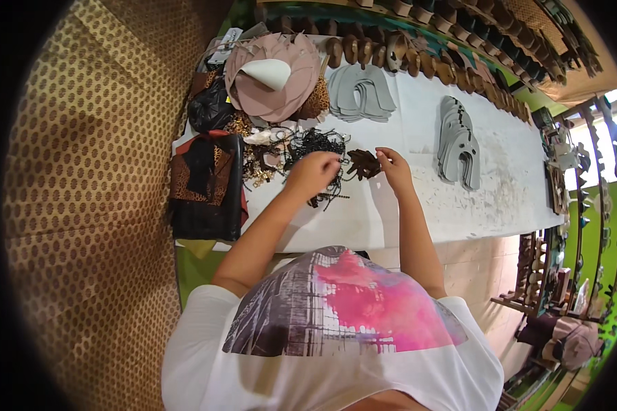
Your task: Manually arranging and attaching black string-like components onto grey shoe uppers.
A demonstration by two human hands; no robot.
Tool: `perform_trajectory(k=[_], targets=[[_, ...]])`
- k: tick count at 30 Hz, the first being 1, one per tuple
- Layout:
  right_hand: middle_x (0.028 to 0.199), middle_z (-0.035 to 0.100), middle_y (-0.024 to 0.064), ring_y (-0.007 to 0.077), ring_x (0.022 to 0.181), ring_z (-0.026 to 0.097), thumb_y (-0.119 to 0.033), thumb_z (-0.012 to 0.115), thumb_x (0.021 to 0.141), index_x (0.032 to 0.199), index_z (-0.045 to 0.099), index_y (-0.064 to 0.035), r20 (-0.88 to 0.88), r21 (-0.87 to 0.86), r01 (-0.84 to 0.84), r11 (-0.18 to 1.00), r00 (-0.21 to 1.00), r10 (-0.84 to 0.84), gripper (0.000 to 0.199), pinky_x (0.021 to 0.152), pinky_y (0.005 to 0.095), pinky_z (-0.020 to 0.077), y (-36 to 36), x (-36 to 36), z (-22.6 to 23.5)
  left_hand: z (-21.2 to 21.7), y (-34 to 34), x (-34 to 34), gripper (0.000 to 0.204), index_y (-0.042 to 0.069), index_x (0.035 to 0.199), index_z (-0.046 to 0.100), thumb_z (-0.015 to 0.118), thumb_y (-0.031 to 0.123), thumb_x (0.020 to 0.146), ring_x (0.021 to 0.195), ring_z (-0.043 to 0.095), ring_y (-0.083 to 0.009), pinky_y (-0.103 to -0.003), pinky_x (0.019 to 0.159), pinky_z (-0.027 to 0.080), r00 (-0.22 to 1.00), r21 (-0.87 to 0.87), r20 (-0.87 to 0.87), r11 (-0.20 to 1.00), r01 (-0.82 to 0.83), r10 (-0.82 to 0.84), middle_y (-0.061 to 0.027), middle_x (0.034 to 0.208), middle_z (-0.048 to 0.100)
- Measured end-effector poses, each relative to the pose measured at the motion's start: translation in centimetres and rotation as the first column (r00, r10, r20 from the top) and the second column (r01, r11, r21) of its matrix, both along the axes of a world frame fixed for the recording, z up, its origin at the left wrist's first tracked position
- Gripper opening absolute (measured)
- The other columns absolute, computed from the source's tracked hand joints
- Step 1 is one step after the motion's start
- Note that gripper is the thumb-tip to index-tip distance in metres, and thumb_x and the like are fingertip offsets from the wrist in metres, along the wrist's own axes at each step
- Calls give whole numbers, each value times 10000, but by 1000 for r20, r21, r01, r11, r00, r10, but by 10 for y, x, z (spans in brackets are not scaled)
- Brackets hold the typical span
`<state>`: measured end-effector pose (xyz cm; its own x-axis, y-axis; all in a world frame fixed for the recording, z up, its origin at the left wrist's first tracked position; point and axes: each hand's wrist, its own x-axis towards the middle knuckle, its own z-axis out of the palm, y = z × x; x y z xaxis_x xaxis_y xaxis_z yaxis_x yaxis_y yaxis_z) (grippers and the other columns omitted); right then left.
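Observation:
My left hand (pixel 312 172) rests over a tangle of dark chains and small metal pieces (pixel 313 142) on the white worktable (pixel 418 205), its fingers curled around some of them. My right hand (pixel 393 168) pinches a small dark brown ornament (pixel 364 164) that lies between both hands. Whether the left fingers also touch the ornament I cannot tell.
Pink leather cut-outs (pixel 271 79) lie stacked at the table's far left, with grey cut pieces (pixel 360 92) and another grey stack (pixel 458 140) to the right. Black and leopard-print material (pixel 208 179) sits at the left edge. Shoe lasts (pixel 418 58) line the back. Racks (pixel 583 205) stand right.

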<state>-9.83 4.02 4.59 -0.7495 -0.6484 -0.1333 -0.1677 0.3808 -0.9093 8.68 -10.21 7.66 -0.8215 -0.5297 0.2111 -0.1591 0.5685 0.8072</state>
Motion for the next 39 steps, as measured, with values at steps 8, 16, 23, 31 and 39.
perform_trajectory(k=[8,16,23,31,39], targets=[[851,625,32,102,700,519,-241,560,869,1037,627,-44,62,1,-18,1000,998,18,268,657,229,437,-20,5,5,-13,-56,65,184,123,856,644,619,282,766,795,589,-308,-422,669,462,763,-445,399,835,-324,509,-118,797,595],[869,646,92,190,777,599,-211,559,847,958,654,-68,-364,47,-319,947,877,314,205,691,292,463,-73,55,30,-16,-60,71,242,119,866,640,714,200,649,807,596,-291,-395,681,473,773,-394,476,888,-239,420,-113,847,595],[814,623,86,276,831,577,-231,596,755,776,679,-97,-669,375,-419,827,496,554,160,745,371,454,-138,102,18,-26,-66,86,113,82,779,633,658,134,682,780,587,-303,-402,654,455,864,-315,343,911,-265,369,-114,799,595],[885,622,53,266,927,551,-268,627,697,787,673,-145,-642,584,-207,785,473,603,159,814,424,409,-166,103,-11,-23,-58,78,152,41,937,565,565,98,797,825,571,-307,-387,695,447,853,-48,214,877,-477,476,-142,876,586],[864,647,56,261,815,604,-258,634,723,824,657,-123,-333,274,-399,875,814,475,170,752,367,455,-155,77,20,-14,-56,78,132,16,882,546,506,135,838,810,556,-340,-426,692,437,835,-319,294,871,-373,465,-149,871,570]])
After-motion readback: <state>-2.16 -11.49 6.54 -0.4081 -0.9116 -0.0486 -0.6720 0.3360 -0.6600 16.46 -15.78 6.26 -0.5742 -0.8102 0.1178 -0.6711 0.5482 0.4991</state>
